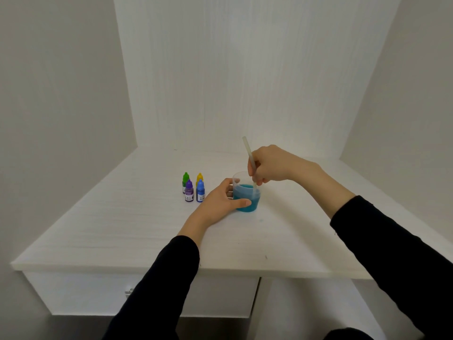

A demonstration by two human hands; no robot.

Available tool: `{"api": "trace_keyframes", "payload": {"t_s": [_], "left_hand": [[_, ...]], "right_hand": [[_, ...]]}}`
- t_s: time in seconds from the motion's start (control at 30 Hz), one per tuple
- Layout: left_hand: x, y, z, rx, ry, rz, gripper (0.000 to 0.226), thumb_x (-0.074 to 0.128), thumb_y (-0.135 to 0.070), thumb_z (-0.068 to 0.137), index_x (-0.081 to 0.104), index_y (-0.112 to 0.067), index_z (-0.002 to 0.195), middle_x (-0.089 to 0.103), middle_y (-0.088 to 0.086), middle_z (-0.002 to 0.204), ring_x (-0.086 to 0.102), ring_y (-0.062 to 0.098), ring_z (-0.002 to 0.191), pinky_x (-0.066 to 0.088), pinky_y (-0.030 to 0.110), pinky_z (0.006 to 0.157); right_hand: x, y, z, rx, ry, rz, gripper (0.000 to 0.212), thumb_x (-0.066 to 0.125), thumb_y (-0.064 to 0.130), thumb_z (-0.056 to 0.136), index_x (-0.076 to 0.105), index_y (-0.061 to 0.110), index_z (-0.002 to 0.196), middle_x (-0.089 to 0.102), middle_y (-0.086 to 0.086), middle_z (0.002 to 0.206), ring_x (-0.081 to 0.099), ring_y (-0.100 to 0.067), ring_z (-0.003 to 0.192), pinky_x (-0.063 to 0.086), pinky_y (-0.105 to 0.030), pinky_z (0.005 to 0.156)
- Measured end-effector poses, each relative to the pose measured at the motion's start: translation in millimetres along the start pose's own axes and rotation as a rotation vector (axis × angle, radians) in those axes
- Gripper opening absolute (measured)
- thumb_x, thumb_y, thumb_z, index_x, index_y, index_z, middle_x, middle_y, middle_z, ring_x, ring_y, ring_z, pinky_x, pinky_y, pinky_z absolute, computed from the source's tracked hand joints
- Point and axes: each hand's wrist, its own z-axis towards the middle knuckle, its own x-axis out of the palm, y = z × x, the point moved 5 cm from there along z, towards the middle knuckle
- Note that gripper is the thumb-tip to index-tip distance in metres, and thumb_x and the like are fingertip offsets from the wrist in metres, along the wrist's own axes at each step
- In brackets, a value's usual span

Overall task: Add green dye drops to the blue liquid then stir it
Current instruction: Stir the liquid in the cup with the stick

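A clear plastic cup (247, 196) of blue-teal liquid stands on the white table (137, 231), near its middle. My left hand (220, 201) grips the cup from the left, thumb across its front. My right hand (272, 164) pinches a pale stirring stick (248, 154) just above the cup. The stick leans up and to the left, and its lower end is dipped in the liquid. The green dye bottle (185, 180) stands capped at the back left of a small cluster, left of the cup.
Purple (189, 191), blue (200, 191) and yellow (199, 178) dye bottles stand capped beside the green one. A small bluish stain (261, 220) marks the table in front of the cup. White walls close in the table at the back and on both sides.
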Motion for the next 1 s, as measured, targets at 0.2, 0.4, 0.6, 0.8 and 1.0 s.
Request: {"api": "trace_keyframes", "payload": {"t_s": [0.2,0.4,0.6,0.8,1.0], "left_hand": [[-1,-1,-1,0.001,-0.007,-0.006,0.067,0.078,-0.036,0.075,0.042,-0.032,0.131,0.058,-0.014,0.118,0.057,0.003,0.108,0.047,0.017,0.078],[-1,-1,0,-0.008,-0.005,0.002,0.060,0.078,-0.038,0.075,0.044,-0.032,0.124,0.059,-0.010,0.120,0.058,0.007,0.109,0.048,0.020,0.083],[1,-1,0,-0.016,0.008,-0.009,0.067,0.078,-0.037,0.076,0.040,-0.032,0.131,0.057,-0.010,0.122,0.058,0.009,0.110,0.049,0.022,0.085],[1,-1,0,-0.010,0.005,-0.013,0.071,0.078,-0.037,0.075,0.040,-0.031,0.135,0.057,-0.013,0.120,0.058,0.006,0.109,0.048,0.019,0.084],[0,-2,-1,0.000,-0.009,-0.004,0.068,0.078,-0.036,0.076,0.041,-0.032,0.133,0.057,-0.019,0.114,0.056,0.001,0.107,0.047,0.017,0.079]], "right_hand": [[7,11,6,-0.087,-0.028,0.077,0.014,0.060,0.000,0.080,0.062,0.012,0.085,0.068,-0.006,0.081,0.067,-0.017,0.075,0.055,-0.028,0.075],[13,16,16,-0.145,-0.129,0.131,0.013,0.059,0.002,0.082,0.062,0.013,0.086,0.067,-0.003,0.083,0.067,-0.016,0.075,0.051,-0.020,0.070],[12,3,23,-0.076,-0.224,0.075,0.015,0.052,0.001,0.088,0.060,0.013,0.089,0.066,-0.007,0.093,0.064,-0.020,0.083,0.049,-0.026,0.078],[4,-14,13,0.019,-0.222,-0.020,0.016,0.050,0.000,0.087,0.061,0.010,0.091,0.065,-0.012,0.099,0.064,-0.026,0.090,0.053,-0.038,0.086],[-2,-12,2,0.032,-0.112,-0.056,0.014,0.053,-0.001,0.082,0.063,0.007,0.088,0.066,-0.007,0.083,0.063,-0.020,0.079,0.047,-0.021,0.060]]}}
